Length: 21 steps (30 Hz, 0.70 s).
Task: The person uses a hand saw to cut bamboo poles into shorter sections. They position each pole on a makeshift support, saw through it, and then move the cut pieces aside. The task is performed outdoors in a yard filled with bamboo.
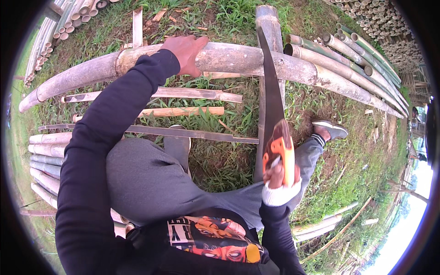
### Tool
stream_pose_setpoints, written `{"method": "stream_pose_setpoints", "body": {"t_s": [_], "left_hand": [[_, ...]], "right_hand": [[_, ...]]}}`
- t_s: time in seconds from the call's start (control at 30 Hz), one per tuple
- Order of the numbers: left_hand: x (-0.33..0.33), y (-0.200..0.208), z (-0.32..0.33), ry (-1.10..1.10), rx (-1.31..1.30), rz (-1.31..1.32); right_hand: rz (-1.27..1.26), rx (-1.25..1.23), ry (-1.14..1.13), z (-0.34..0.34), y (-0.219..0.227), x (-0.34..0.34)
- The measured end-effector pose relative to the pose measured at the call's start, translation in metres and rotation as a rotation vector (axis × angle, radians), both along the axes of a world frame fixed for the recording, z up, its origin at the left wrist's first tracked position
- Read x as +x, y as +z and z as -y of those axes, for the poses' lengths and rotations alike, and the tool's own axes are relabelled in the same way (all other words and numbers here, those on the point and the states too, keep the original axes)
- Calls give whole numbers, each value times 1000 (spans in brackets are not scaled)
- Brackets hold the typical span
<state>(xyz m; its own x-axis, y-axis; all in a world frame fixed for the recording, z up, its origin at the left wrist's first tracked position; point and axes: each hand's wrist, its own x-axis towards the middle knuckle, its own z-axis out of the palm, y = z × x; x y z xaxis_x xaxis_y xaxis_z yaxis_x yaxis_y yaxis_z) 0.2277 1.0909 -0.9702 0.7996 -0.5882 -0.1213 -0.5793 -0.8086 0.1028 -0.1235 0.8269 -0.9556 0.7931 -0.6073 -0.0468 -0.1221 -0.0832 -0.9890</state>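
A thick, weathered bamboo pole (231,57) runs crosswise in front of me, over an upright-running bamboo support (269,25). My left hand (185,52) presses down on the pole from above, its fingers curved over the surface to the left of the support. In my right hand (277,176), which has a white cuff at the wrist, is a handsaw (275,96) with an orange handle. The hand is closed round that handle. The saw's dark blade crosses the pole just above the support, with its tip past the far side. Whether the teeth have cut in cannot be seen.
Split bamboo strips (197,95) and a long dark slat (192,133) lie on the grass before my legs. Whole poles lie at the right (339,55) and left (50,150). A large stack of cut bamboo (376,23) is at the far right. My shoe (331,129) stands right of the support.
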Motion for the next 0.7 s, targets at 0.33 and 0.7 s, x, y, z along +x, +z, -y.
{"method": "stream_pose_setpoints", "body": {"t_s": [0.33,0.7], "left_hand": [[-3,13,4,42,54,-94],[1,-10,0,-12,-9,1]], "right_hand": [[159,239,127,5,6,225],[70,-338,128,-9,6,-38]]}}
